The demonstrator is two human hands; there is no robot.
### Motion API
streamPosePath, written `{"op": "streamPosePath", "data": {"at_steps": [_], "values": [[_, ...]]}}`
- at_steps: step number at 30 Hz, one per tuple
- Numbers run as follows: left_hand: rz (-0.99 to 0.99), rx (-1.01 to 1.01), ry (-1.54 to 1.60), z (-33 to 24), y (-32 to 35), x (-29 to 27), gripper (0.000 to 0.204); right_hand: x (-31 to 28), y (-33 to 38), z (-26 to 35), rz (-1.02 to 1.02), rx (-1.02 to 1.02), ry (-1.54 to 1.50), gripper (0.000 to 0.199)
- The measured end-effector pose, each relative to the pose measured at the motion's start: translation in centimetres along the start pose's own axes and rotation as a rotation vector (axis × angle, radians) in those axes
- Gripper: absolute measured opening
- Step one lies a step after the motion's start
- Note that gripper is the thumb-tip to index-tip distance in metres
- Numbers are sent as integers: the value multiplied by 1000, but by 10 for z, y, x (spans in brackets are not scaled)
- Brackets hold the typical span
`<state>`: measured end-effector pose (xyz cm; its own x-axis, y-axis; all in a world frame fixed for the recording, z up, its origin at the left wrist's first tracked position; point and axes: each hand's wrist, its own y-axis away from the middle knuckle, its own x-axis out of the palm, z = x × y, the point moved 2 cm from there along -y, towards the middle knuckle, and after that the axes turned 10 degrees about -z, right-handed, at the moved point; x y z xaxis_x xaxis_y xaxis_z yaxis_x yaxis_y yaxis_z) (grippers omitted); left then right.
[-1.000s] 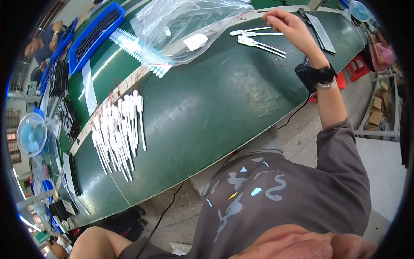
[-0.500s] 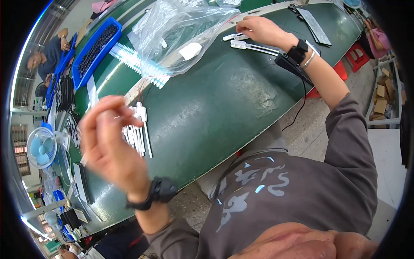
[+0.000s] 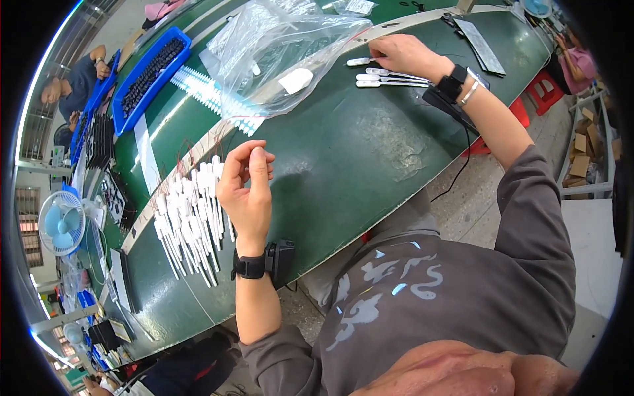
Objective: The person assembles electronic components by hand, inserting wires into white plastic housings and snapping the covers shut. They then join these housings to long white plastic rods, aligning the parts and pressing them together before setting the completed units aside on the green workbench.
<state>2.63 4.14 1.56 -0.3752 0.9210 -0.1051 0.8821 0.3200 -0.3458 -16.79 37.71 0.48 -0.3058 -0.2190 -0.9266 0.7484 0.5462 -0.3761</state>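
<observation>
My right hand (image 3: pixel 404 55), at the far side of the table, is closed with its fingertips on a slim white paddle-shaped piece (image 3: pixel 360 62). Several similar white pieces (image 3: pixel 370 84) lie beneath and beside that hand, their thin stems running toward its wrist. Nearer to me, my left hand (image 3: pixel 246 188) is raised over the table, fingers curled and thumb up close to them. Whatever it may hold is hidden. Just left of it lies a spread pile of white stick-like pieces (image 3: pixel 191 221) with wider ends and thin reddish wires.
A clear plastic bag (image 3: pixel 284 53) lies at the back, beside a strip sheet of pale blue tabs (image 3: pixel 211 96). Small black parts fill a blue tray (image 3: pixel 119 122). A black device (image 3: pixel 444 105) with a cable sits under my right wrist. Another person (image 3: pixel 63 89) sits at far left.
My left hand has moved right, away from the white pile, uncovering more of it. My right hand has shifted slightly, and the white pieces beside it lie farther apart.
</observation>
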Motion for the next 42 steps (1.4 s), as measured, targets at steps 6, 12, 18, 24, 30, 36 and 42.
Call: {"op": "streamPosePath", "data": {"at_steps": [6,12,18,24,30,36,42], "values": [[44,-32,-50,1,6,7,16,-59,21,70,-136,-199,9,11],[325,-485,57,-1,17,16,20,-48,38,169,-173,-471,-381,16],[372,-483,-23,15,28,-5,21,-34,42,185,-187,-386,-537,26],[248,-453,67,10,23,-14,21,-57,41,156,-431,-155,-573,30],[166,-368,231,-5,14,-15,23,-58,58,135,-384,99,-647,23],[117,-368,354,-16,3,-11,24,-55,71,163,-126,-71,-645,17],[121,-367,203,-8,2,-11,25,-49,67,161,-116,73,-517,17]]}}
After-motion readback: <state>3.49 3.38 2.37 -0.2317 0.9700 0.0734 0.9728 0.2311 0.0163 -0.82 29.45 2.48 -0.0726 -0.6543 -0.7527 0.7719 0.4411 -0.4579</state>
